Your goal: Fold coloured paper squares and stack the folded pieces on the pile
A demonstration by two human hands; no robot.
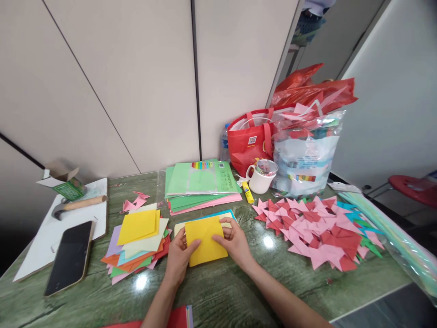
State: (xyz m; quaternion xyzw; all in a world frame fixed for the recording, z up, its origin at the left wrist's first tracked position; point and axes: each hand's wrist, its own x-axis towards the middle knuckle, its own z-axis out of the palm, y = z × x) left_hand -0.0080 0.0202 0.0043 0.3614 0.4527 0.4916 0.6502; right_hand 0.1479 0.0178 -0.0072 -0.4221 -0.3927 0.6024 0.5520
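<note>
A yellow square of paper [206, 239] is held up between both hands over the green table. My left hand [179, 255] pinches its left edge, thumb across the front. At the right edge, my right hand [235, 241] grips it with the thumb on the face and fingers near the upper corner. Behind it, partly hidden, lie cream and blue sheets [229, 214]. To the left sits a stack of coloured paper squares [136, 250] with yellow ones [138, 226] on top. On the right spreads a heap of folded pink and red paper pieces [314, 232].
Green and pink paper packs [203, 180] lie at the back. A glue stick [247, 192], a white mug [261, 180], a red bag [249, 141] and a filled plastic bag [303, 159] stand right of them. Leftward are a phone [70, 257], a hammer [80, 204] and a green box [66, 184].
</note>
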